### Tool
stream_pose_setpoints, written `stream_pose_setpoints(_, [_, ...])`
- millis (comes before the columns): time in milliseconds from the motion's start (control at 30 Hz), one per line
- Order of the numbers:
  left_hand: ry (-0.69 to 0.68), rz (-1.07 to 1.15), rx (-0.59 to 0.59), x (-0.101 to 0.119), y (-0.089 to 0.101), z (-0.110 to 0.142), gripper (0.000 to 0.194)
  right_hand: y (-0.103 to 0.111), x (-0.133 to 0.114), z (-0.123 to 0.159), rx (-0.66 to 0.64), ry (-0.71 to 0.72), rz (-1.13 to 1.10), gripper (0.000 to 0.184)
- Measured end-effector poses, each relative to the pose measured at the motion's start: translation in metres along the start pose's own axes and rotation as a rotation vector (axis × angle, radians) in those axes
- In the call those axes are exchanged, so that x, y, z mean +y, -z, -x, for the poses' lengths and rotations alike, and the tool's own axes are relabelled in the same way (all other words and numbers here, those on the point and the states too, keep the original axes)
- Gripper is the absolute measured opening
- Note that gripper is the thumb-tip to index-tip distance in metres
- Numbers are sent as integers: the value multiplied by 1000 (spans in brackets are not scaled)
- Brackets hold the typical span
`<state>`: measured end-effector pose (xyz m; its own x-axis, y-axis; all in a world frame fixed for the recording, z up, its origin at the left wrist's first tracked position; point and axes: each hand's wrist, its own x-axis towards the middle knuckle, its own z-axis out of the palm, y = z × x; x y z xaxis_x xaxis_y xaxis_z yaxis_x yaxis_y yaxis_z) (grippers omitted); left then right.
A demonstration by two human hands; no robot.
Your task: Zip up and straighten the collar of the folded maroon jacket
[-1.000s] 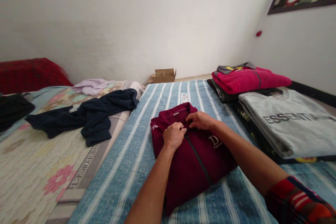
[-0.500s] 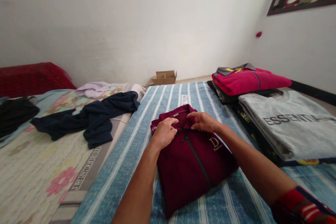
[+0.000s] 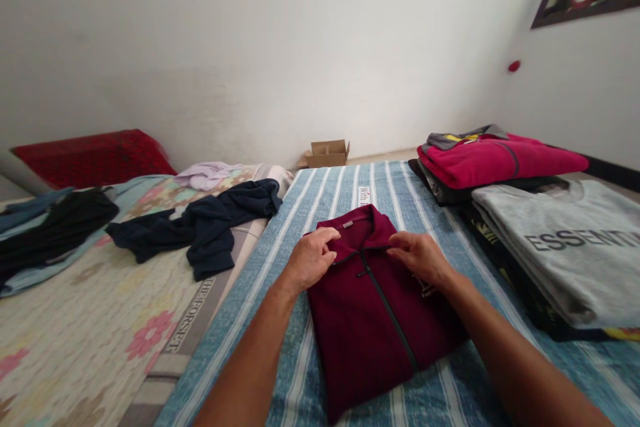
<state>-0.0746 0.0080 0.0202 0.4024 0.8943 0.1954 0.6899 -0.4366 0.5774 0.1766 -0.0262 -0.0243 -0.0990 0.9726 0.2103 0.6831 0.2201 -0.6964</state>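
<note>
A folded maroon zip jacket [image 3: 373, 320] lies on the blue striped mattress [image 3: 280, 320] in front of me. My left hand [image 3: 311, 259] pinches the left side of its collar, fingers closed on the fabric. My right hand [image 3: 423, 257] grips the right side of the collar next to the zip, fingers also closed. Both forearms reach in from the bottom edge.
At the right stand a folded grey "ESSENTIALS" shirt [image 3: 570, 247] and a pink folded pile [image 3: 495, 159]. A dark navy garment [image 3: 205, 223] lies crumpled on the floral mattress [image 3: 75, 320] at the left. A red pillow [image 3: 95, 157], a lilac cloth [image 3: 207, 173] and a cardboard box [image 3: 327, 153] sit near the wall.
My hands have moved apart from the zip top to either side of the collar. The view has shifted, so everything sits a little further right and lower.
</note>
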Motion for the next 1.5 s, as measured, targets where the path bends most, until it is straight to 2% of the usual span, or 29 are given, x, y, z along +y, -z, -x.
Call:
stream_pose_setpoints(67, [-5, -32, -23, 4, 4, 2, 43, -1, -7, 3, 42, 22, 175, 16])
stream_pose_setpoints(167, [-44, -97, -16, 10, 9, 8, 45, -3, -20, 9, 110, 127, 386, 19])
stream_pose_setpoints(267, [-91, -123, 26, 13, 11, 20, 47, -7, -34, 15, 168, 220, 500, 23])
stream_pose_setpoints(333, [-52, -79, 96, 14, 9, 29, 43, -11, -41, 18, 191, 259, 529, 23])
stream_pose_setpoints(400, [113, 44, 223, 13, 4, 37, 31, -15, -48, 19, 190, 286, 534, 24])
stream_pose_setpoints(500, [501, 451, 380, 13, -7, 46, 22, -21, -56, 16, 154, 299, 516, 24])
stream_pose_setpoints(567, [679, 789, 370, 15, -12, 47, 22, -25, -61, 13, 112, 279, 492, 21])
stream_pose_setpoints(633, [743, 1044, 325, 16, -15, 46, 18, -28, -65, 9, 62, 240, 445, 16])
stream_pose_setpoints(700, [754, 1203, 285, 17, -17, 41, 14, -32, -69, 4, 19, 170, 375, 16])
stream_pose_setpoints(833, [783, 1430, 256, 15, -22, 28, 13, -39, -72, -3, -15, 3, 288, 28])
stream_pose_setpoints(967, [768, 1568, 317, 12, -31, 22, 19, -45, -73, -5, -29, -20, 295, 36])
stream_pose_setpoints(1167, [717, 1674, 373, 11, -40, 24, 23, -50, -74, -3, -67, -24, 282, 40])
stream_pose_setpoints(1333, [606, 1705, 342, 16, -45, 23, 32, -53, -71, -5, -48, -59, 244, 43])
stream_pose_setpoints(1500, [563, 1684, 320, 14, -52, 23, 37, -57, -68, -7, -34, -101, 257, 45])
